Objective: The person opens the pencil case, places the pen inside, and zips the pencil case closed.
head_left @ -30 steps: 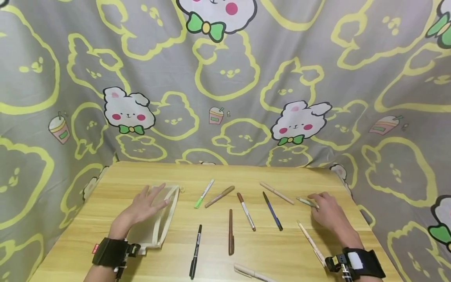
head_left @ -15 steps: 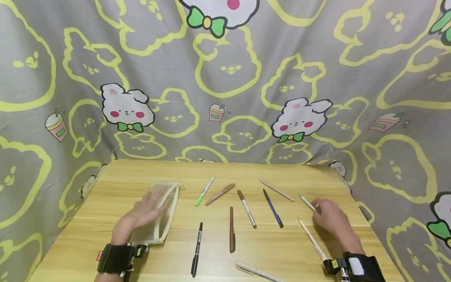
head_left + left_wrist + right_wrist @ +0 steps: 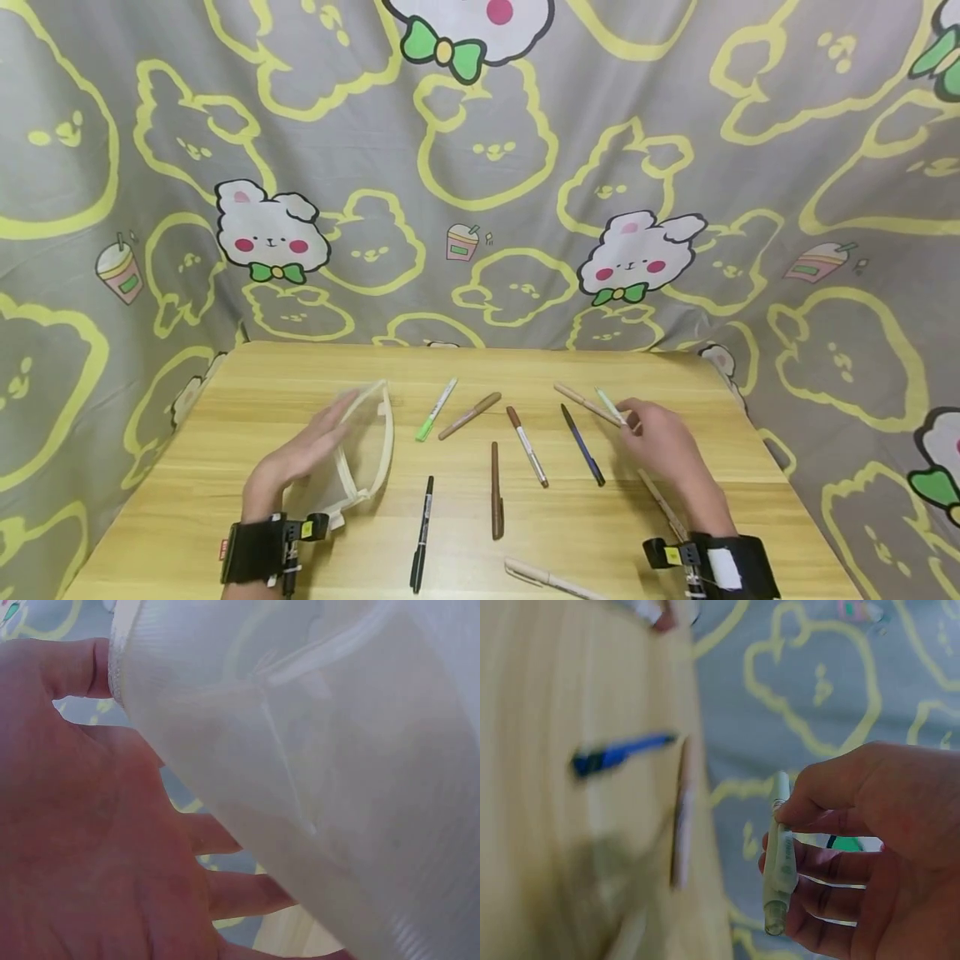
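Left grip (image 3: 97, 817) against a translucent pouch (image 3: 360, 787), fingers (image 3: 241, 892) partly behind.

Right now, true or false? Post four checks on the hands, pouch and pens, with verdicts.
1. In the head view, the black pen lies left of the dark brown pen. True.
2. The left hand touches the black pen. False: it touches the translucent pouch.
3. The right hand holds a pale green pen. True.
4. The blue pen is inside the translucent pouch. False: it lies on the table.
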`<state>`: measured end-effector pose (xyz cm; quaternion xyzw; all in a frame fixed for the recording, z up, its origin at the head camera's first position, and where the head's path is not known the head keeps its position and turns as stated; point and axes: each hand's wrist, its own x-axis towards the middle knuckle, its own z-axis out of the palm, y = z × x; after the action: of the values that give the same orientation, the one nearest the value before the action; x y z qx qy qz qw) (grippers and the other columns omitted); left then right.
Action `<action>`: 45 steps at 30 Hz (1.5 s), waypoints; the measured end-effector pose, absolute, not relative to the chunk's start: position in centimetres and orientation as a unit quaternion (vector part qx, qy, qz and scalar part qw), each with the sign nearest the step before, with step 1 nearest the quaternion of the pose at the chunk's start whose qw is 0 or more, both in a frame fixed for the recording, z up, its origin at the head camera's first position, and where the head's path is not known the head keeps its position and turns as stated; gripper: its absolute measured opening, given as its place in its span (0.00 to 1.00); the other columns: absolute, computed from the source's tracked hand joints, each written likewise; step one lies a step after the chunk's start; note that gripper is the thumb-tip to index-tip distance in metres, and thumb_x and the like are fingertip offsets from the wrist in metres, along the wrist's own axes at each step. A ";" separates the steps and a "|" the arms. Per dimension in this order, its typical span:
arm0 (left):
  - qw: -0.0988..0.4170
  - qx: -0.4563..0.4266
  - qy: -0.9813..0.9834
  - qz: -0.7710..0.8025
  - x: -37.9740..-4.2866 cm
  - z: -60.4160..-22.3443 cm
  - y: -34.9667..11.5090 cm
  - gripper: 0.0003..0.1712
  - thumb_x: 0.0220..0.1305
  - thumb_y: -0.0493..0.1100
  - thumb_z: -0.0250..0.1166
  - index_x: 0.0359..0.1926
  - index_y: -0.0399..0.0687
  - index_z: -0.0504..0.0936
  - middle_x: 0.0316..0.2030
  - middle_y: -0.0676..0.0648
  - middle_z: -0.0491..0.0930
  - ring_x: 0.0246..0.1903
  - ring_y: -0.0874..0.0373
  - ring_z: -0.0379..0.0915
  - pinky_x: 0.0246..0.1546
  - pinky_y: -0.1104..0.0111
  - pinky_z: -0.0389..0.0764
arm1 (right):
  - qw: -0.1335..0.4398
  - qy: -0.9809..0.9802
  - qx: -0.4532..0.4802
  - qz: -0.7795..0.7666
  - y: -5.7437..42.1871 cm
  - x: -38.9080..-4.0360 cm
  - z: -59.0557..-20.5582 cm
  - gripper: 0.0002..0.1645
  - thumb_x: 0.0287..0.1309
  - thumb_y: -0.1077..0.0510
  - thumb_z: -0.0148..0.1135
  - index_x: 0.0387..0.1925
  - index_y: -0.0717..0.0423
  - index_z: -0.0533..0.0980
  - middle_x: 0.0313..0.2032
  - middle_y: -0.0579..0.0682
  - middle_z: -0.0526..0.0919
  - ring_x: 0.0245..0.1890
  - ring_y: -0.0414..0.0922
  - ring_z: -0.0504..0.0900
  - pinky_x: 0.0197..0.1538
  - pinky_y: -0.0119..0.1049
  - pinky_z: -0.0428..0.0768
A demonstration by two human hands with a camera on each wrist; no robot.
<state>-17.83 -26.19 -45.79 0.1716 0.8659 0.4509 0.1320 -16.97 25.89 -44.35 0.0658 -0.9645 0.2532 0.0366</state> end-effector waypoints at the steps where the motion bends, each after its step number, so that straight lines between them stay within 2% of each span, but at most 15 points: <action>1: 0.146 0.165 0.858 0.464 -17.7 -45.7 -26.1 0.37 0.84 0.51 0.40 0.81 0.38 0.41 0.78 0.27 0.32 0.74 0.21 0.27 0.59 0.19 0.40 | 0.038 -0.963 0.068 0.258 25.3 -17.0 -44.1 0.23 0.61 0.65 0.61 0.58 0.68 0.78 0.32 0.52 0.83 0.28 0.43 0.79 0.25 0.38 0.78; 4: 0.183 0.132 0.844 0.486 -17.5 -45.6 -25.8 0.37 0.84 0.52 0.38 0.83 0.47 0.37 0.80 0.31 0.28 0.74 0.21 0.26 0.48 0.15 0.56 | 0.043 -0.959 0.077 0.270 23.5 -17.0 -43.6 0.23 0.61 0.65 0.61 0.58 0.67 0.78 0.32 0.51 0.83 0.28 0.43 0.79 0.25 0.36 0.77; 6: 0.210 0.105 0.835 0.498 -17.3 -45.6 -25.8 0.37 0.84 0.53 0.38 0.83 0.55 0.36 0.80 0.35 0.25 0.74 0.21 0.25 0.39 0.15 0.62 | 0.049 -0.957 0.080 0.274 22.3 -16.9 -43.5 0.23 0.60 0.65 0.61 0.58 0.66 0.79 0.32 0.51 0.83 0.29 0.43 0.80 0.26 0.36 0.78; 9: 0.221 0.093 0.829 0.505 -17.1 -45.8 -25.6 0.35 0.84 0.49 0.37 0.84 0.59 0.35 0.81 0.38 0.24 0.74 0.22 0.25 0.37 0.17 0.67 | 0.060 -0.953 0.084 0.283 20.5 -16.7 -43.8 0.24 0.60 0.66 0.62 0.58 0.64 0.79 0.32 0.50 0.83 0.29 0.42 0.80 0.27 0.36 0.78; 13: 0.209 0.121 0.824 0.512 -16.9 -46.0 -25.3 0.35 0.84 0.45 0.35 0.83 0.55 0.33 0.81 0.38 0.23 0.75 0.25 0.22 0.44 0.15 0.61 | 0.071 -0.946 0.095 0.303 17.8 -16.4 -44.6 0.24 0.59 0.67 0.63 0.59 0.62 0.80 0.33 0.48 0.83 0.29 0.39 0.79 0.27 0.32 0.79; 16: 0.206 0.128 0.826 0.509 -16.7 -45.8 -25.0 0.36 0.84 0.46 0.36 0.83 0.54 0.33 0.80 0.37 0.23 0.76 0.25 0.22 0.45 0.15 0.60 | 0.067 -0.939 0.104 0.322 15.5 -16.2 -44.9 0.24 0.58 0.67 0.64 0.58 0.60 0.81 0.33 0.46 0.82 0.30 0.38 0.79 0.27 0.29 0.78; 20: 0.215 0.113 0.825 0.510 -16.7 -45.5 -24.9 0.36 0.83 0.50 0.38 0.84 0.58 0.35 0.80 0.36 0.24 0.74 0.22 0.25 0.38 0.16 0.65 | 0.076 -0.930 0.132 0.335 12.5 -16.2 -45.3 0.23 0.57 0.67 0.67 0.56 0.59 0.82 0.33 0.44 0.82 0.30 0.38 0.80 0.27 0.28 0.79; 26: 0.216 0.110 0.827 0.506 -16.8 -45.4 -24.7 0.36 0.83 0.51 0.39 0.84 0.59 0.36 0.80 0.35 0.25 0.74 0.21 0.26 0.40 0.16 0.64 | 0.115 -0.924 0.173 0.321 9.3 -16.6 -45.9 0.18 0.55 0.66 0.69 0.49 0.58 0.85 0.31 0.43 0.82 0.29 0.39 0.81 0.25 0.26 0.76; 28: 0.209 0.121 0.830 0.503 -16.9 -45.4 -24.6 0.37 0.83 0.51 0.40 0.84 0.56 0.36 0.80 0.35 0.27 0.75 0.22 0.27 0.43 0.15 0.62 | 0.116 -0.925 0.177 0.316 8.6 -16.7 -46.1 0.18 0.55 0.66 0.68 0.49 0.58 0.85 0.31 0.44 0.83 0.28 0.39 0.80 0.24 0.26 0.75; 31: 0.185 0.150 0.838 0.490 -17.2 -45.4 -24.5 0.36 0.83 0.49 0.41 0.83 0.49 0.38 0.81 0.34 0.30 0.76 0.25 0.28 0.54 0.18 0.55 | 0.109 -0.927 0.181 0.310 7.5 -17.0 -46.3 0.18 0.56 0.67 0.67 0.50 0.59 0.85 0.30 0.45 0.83 0.25 0.37 0.78 0.22 0.26 0.74; 33: 0.163 0.170 0.844 0.481 -17.4 -45.4 -24.4 0.36 0.83 0.46 0.41 0.82 0.43 0.40 0.80 0.32 0.33 0.76 0.27 0.28 0.62 0.22 0.47 | 0.100 -0.927 0.185 0.311 6.8 -17.2 -46.3 0.18 0.57 0.67 0.66 0.50 0.59 0.85 0.30 0.46 0.84 0.24 0.35 0.76 0.22 0.26 0.74; 36: 0.148 0.182 0.848 0.475 -17.6 -45.4 -24.2 0.35 0.82 0.42 0.41 0.82 0.38 0.42 0.80 0.30 0.35 0.77 0.28 0.29 0.68 0.28 0.38 | 0.072 -0.920 0.188 0.335 5.6 -17.5 -46.3 0.18 0.58 0.67 0.64 0.50 0.59 0.85 0.30 0.45 0.84 0.24 0.34 0.76 0.23 0.26 0.76; 41: 0.148 0.181 0.853 0.467 -17.6 -45.3 -24.0 0.35 0.82 0.41 0.40 0.81 0.36 0.42 0.79 0.29 0.34 0.77 0.27 0.29 0.68 0.28 0.37 | 0.012 -0.897 0.183 0.403 3.5 -17.7 -46.1 0.19 0.58 0.68 0.62 0.52 0.63 0.83 0.33 0.49 0.85 0.28 0.37 0.81 0.26 0.27 0.80; 45: 0.147 0.184 0.854 0.464 -17.6 -45.4 -23.9 0.35 0.82 0.42 0.40 0.81 0.35 0.41 0.79 0.28 0.34 0.76 0.27 0.29 0.67 0.27 0.36 | -0.037 -0.880 0.164 0.445 1.6 -18.0 -45.9 0.20 0.58 0.68 0.62 0.52 0.65 0.83 0.34 0.50 0.86 0.29 0.39 0.83 0.22 0.28 0.78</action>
<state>-17.57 -23.93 -45.40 0.1840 0.8537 0.4644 0.1474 -17.98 1.64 -45.93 0.1637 -0.8795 0.4452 -0.0371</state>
